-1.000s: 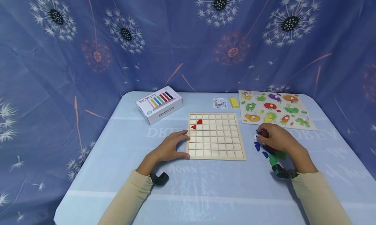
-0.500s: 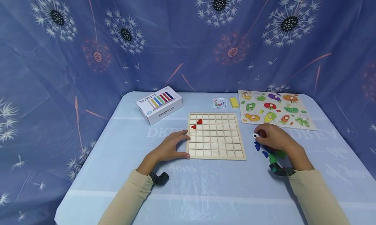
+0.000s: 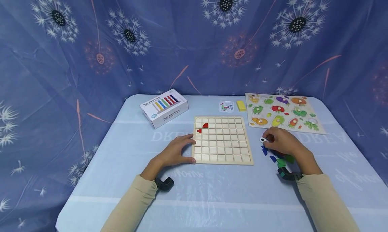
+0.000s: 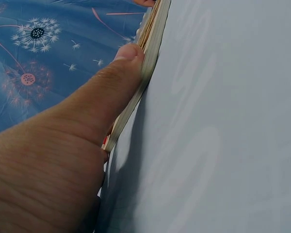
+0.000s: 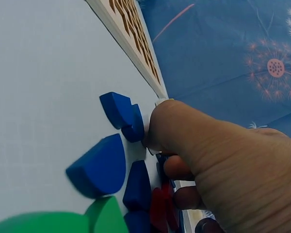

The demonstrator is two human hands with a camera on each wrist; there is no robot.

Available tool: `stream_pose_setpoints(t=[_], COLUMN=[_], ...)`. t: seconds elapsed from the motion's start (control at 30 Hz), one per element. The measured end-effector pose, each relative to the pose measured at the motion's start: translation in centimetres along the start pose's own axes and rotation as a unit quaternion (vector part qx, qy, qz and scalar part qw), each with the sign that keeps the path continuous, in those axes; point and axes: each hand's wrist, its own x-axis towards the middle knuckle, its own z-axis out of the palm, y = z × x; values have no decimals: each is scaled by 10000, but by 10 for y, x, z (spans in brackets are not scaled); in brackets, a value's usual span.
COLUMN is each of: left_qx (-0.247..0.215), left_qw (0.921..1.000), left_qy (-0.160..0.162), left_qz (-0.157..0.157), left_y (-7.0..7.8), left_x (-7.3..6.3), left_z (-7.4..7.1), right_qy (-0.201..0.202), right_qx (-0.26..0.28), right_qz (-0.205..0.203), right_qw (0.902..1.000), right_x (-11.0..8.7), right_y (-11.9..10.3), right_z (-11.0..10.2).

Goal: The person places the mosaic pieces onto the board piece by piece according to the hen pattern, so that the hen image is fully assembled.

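My left hand (image 3: 178,152) rests at the left side of a wooden grid board (image 3: 224,149), thumb and fingers spread apart and touching its edge. In the left wrist view the thumb (image 4: 119,80) lies against the board's rim. Two red pieces, a triangle (image 3: 199,131) and a quarter circle (image 3: 205,125), sit in the board's upper left squares. To the right of the board, my right hand (image 3: 283,141) pinches a white round piece with a black dot (image 3: 262,140), like an eye, between thumb and fingers. The right wrist view mostly hides this piece behind the thumb (image 5: 172,126).
Loose blue pieces (image 5: 99,167), green pieces (image 3: 281,163) and red pieces (image 5: 158,208) lie beneath and beside the right hand. Behind the board are a pattern card (image 3: 226,106), a yellow block (image 3: 241,105), a vegetable puzzle board (image 3: 285,114) and a white box (image 3: 164,108).
My right hand has shifted slightly left, and the white eye piece now shows more fully at its fingertips. A dark piece seen by the fingertips earlier is out of sight. The left hand stays put.
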Motion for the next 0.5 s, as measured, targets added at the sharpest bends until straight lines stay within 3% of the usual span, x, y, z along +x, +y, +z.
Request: stream_pose_setpoints(t=[0.5], left_qx=[1], left_qw=[10000], left_qy=[51], left_qz=[3], left_y=[1], left_x=[-1], left_z=[0], right_qy=[358], right_qx=[-23], right_qz=[-391], right_qw=[9986], right_x=[19], right_y=[-11], right_z=[-4])
